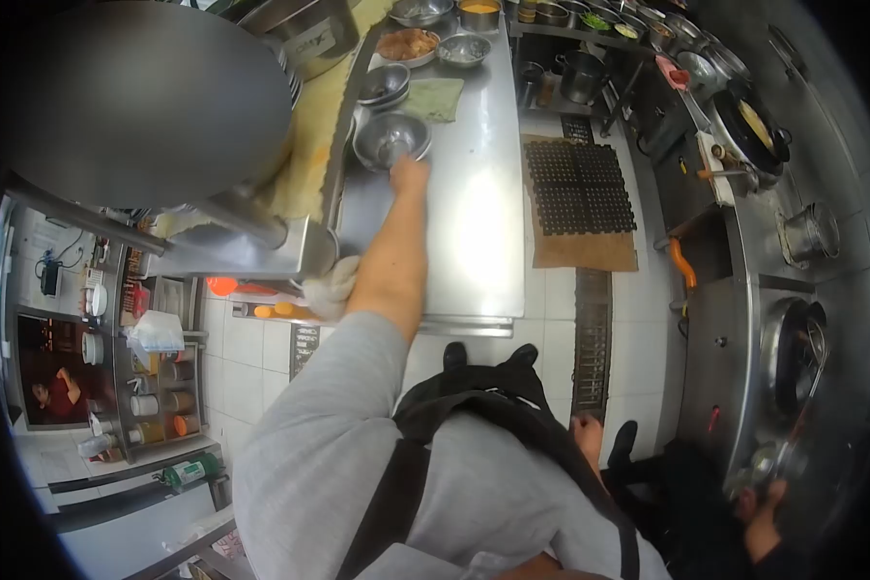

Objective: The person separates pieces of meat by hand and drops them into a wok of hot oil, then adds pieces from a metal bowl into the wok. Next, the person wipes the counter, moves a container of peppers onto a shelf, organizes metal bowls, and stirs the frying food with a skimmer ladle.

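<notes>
My left hand point(410, 175) reaches forward over the steel counter and grips the near rim of a metal bowl point(369, 145). Its thumb and fingers are only partly visible at the rim. Just beyond this bowl stand more stacked metal bowls point(384, 85). A pale green folded cloth point(435, 100) lies flat to their right. Down at my right side hangs my right hand point(587, 435), beside the dark apron. It is small in view, and its fingers are too hidden to read.
A plate of raw-looking meat point(407, 45) and another metal bowl point(464, 50) stand farther up the counter point(474, 193). A black rubber mat point(580, 188) covers the floor to the right. Beyond are woks point(793, 353) on a stove, where a co-worker's hand point(764, 517) holds a ladle.
</notes>
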The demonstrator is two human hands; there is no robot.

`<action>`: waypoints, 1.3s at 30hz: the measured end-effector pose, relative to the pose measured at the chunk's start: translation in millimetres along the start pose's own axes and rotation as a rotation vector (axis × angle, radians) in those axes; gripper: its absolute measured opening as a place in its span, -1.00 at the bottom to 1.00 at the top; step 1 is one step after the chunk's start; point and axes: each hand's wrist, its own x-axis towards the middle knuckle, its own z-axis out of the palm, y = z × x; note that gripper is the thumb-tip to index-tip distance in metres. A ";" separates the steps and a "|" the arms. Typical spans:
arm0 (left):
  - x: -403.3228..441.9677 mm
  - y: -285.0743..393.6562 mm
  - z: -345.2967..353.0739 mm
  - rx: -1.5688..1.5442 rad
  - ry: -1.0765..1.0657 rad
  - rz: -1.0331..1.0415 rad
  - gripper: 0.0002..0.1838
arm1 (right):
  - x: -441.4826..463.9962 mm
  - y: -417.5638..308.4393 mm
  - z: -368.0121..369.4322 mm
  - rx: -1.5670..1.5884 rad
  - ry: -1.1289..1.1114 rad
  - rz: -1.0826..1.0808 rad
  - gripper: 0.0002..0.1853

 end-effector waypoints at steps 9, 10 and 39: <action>-57.7 -13.5 -0.7 0.148 -0.010 -0.096 -0.49 | 144.6 164.1 -18.9 -0.355 -0.219 0.066 -0.70; -76.0 -17.0 0.6 0.154 0.018 -0.178 -0.49 | 186.9 195.1 -27.4 -0.412 -0.261 -0.083 -0.68; 80.6 186.5 101.2 -0.803 0.043 -0.247 -0.66 | 432.7 -5.4 -211.2 -0.282 -0.122 -0.226 -0.73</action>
